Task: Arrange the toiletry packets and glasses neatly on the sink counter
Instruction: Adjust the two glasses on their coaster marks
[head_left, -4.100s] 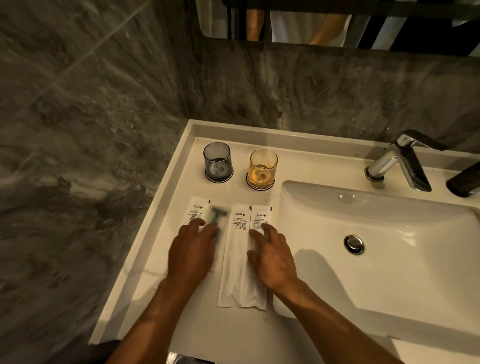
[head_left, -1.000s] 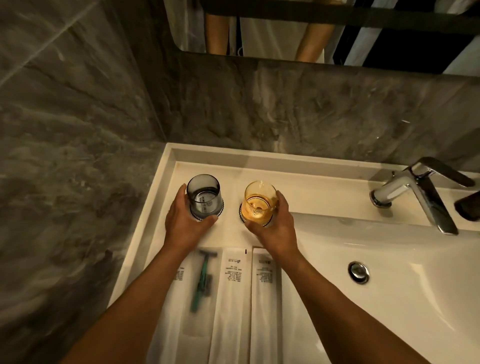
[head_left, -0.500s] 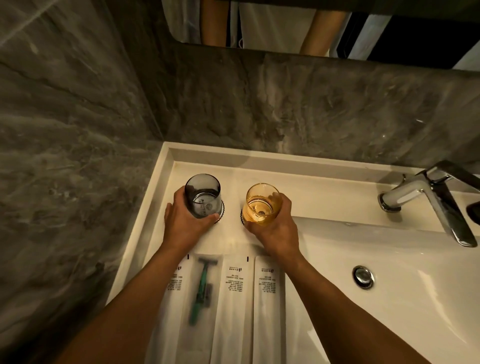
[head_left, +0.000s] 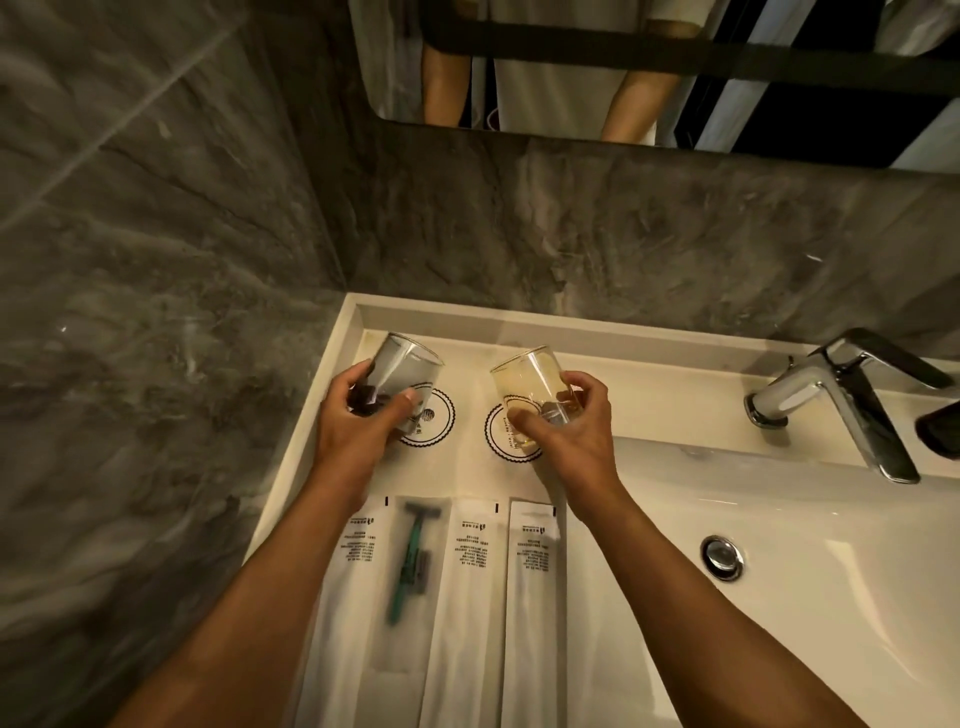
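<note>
My left hand grips a grey glass, lifted and tilted away over its round paper coaster. My right hand holds an amber glass, also lifted and tipped, above a second coaster. Near me on the white sink counter several long white toiletry packets lie side by side. One clear packet shows a green razor.
The white basin with its drain lies to the right, and a chrome faucet stands behind it. A dark object sits at the far right edge. Grey marble walls close the left and back; a mirror hangs above.
Both glasses stood upright on their coasters half a second ago. Both hands have now lifted and tilted them, which uncovers the printed coasters. The packets have not moved.
</note>
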